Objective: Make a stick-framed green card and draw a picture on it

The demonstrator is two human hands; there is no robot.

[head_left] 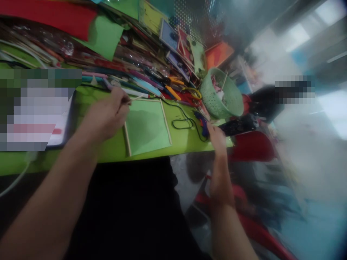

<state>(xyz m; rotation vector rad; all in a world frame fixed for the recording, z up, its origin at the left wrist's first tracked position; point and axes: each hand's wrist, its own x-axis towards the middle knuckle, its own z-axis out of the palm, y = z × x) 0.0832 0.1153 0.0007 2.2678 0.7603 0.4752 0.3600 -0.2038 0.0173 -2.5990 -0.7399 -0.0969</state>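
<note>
Between your hands, a green sheet (148, 126) lies near the edge of the green table (184, 145), pale strips (166, 122) along its sides. Your left hand (115, 113) pinches a thin stick (137, 98) at the sheet's far left corner; your right hand (217, 137) touches a blue glue gun (202, 123), whether closed around it or not blur makes impossible to tell. A black cord (182, 128) loops between the glue gun and the sheet. Left of your left hand lies a device (65, 126). Beyond both hands, orange-handled tools (172, 92) crowd the table; past your right hand, a green basket (210, 97) holds scraps (218, 87).
</note>
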